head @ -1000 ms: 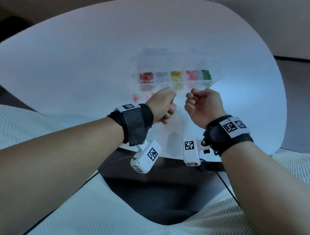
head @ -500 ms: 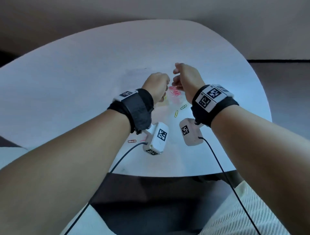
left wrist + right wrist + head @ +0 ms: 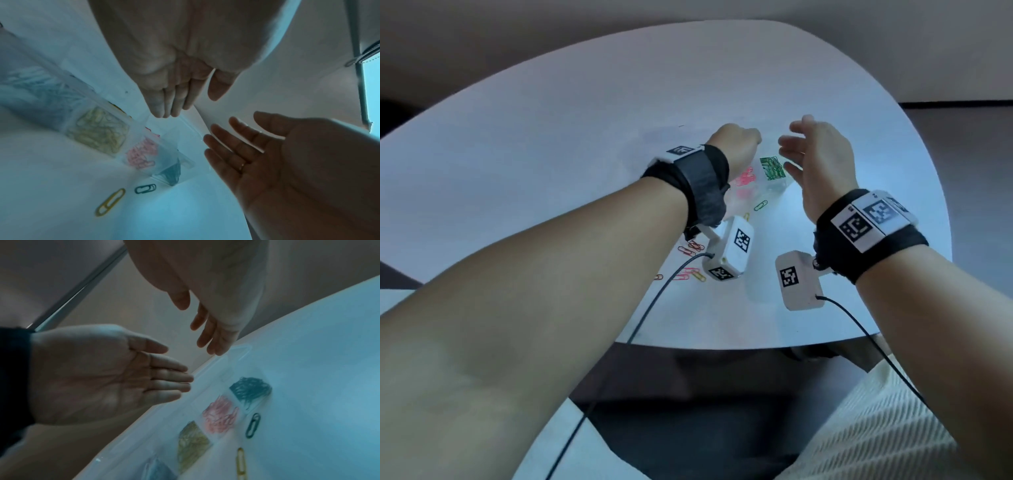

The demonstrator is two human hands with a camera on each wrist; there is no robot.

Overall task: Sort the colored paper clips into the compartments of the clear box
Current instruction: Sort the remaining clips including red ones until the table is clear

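Two bare hands hover above a broad white table [image 3: 551, 164], and the largest task object below them is the clear box [image 3: 218, 369], lying flat with its compartments holding sorted heaps: green clips [image 3: 773, 168] at the end, pink clips [image 3: 221, 414] next, yellow clips [image 3: 98, 129] after that, and a paler silvery heap further along (too blurred to describe closely). The left hand [image 3: 102, 378] has its fingers straight and together, palm bare, holding nothing. The right hand [image 3: 267, 154] is likewise spread and relaxed, nothing in it. Both sit over the far side of the box without clearly touching it.

Unsorted clips lie loose on the table near the box's front wall: a loose green clip [image 3: 145, 189] just beside the green compartment, a loose yellow clip [image 3: 110, 202] next to it, and a small scatter of red and pink clips [image 3: 690, 260] nearer the table edge, under the left wrist.

My judgement is that each clip is very light, stiff wire, smooth and lying flat, so it will slide rather than lift if pushed. A fingertip-and-thumb pinch across the narrow width, or nudging one end up with a nail first, looks the surest hold. The box seems thin, light plastic that could skid if bumped.
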